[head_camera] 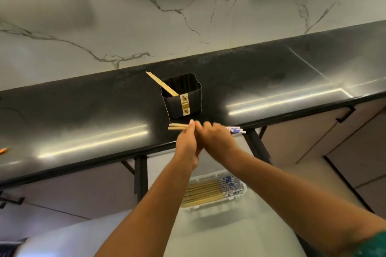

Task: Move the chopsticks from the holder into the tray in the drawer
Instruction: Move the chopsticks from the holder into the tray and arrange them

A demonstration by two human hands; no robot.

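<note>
judging by the tray, mostly done: many chopsticks lie inside, both hands, left hand and right hand, grip a bundle, one pair remains in the holder.

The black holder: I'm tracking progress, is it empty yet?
Not empty. The black holder still has chopsticks leaning out over its rim, apparently one pair, at the back left.

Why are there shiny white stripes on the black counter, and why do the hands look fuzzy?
Head view: the stripes are glare from lights reflecting off the glossy counter; the left hand and right hand are motion-blurred; the wide lens bends the counter edge.
</note>
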